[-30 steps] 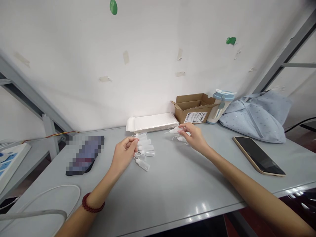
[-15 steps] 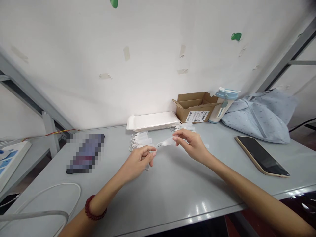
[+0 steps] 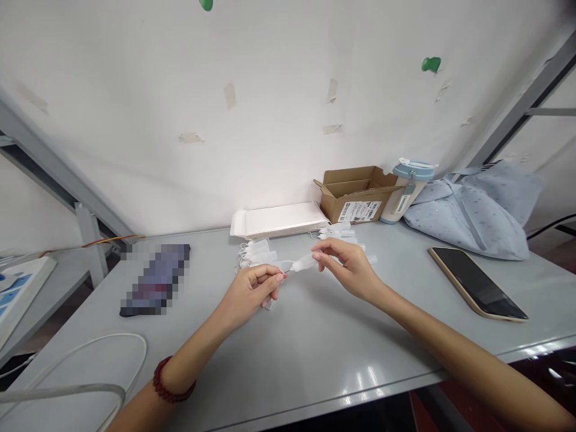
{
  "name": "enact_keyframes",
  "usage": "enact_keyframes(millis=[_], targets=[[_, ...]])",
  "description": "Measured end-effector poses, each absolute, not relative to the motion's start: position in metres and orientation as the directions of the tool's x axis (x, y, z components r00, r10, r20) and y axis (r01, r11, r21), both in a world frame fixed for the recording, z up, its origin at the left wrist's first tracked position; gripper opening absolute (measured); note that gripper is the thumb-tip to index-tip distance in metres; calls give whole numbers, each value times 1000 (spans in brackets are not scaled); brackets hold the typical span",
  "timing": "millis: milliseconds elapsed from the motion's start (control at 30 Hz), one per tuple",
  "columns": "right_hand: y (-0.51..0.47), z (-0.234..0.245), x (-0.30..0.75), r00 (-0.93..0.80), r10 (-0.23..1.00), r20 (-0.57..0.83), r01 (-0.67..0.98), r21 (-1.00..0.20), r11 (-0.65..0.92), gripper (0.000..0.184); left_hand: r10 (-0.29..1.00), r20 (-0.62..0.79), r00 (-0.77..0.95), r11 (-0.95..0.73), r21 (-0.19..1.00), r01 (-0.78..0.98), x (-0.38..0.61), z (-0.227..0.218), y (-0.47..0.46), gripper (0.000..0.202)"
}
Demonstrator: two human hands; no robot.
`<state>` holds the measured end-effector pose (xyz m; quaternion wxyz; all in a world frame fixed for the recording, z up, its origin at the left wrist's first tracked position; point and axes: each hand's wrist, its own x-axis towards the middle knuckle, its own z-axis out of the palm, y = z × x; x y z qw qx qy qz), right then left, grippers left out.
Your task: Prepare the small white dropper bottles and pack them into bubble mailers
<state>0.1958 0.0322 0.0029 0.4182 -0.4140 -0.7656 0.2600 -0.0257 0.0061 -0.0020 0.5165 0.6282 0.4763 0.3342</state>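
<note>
Between the thumb and fingers of my right hand (image 3: 345, 263) is a small translucent needle-tip bottle (image 3: 303, 263), lying nearly level with its thin metal needle pointing left. My left hand (image 3: 252, 293) is pinched at the needle's end. A thin white loop runs from the bottle's neck to those fingertips; whatever small part sits between them is mostly hidden. Similar bottles (image 3: 263, 257) with white loops lie behind my left hand. More bottles (image 3: 338, 228) lie behind my right hand, partly covered by it.
At the back lie a stack of white padded envelopes (image 3: 283, 221) and an open cardboard box (image 3: 360, 201). Right of these stand a tumbler (image 3: 407, 191) and a light blue bag (image 3: 468, 219). A phone (image 3: 477, 283) lies at right. White cable (image 3: 103, 337) loops at front left.
The needle now reaches my left fingertips, where a gap showed before. My right hand and the bottle have shifted slightly left and down.
</note>
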Motion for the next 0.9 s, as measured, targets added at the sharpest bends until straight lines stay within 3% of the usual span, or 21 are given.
enact_keyframes(millis=[900], targets=[[26,2,191,-341,781,524,493,-607,623,19,963,-71,259,1,965,261,-24,0,6,26]])
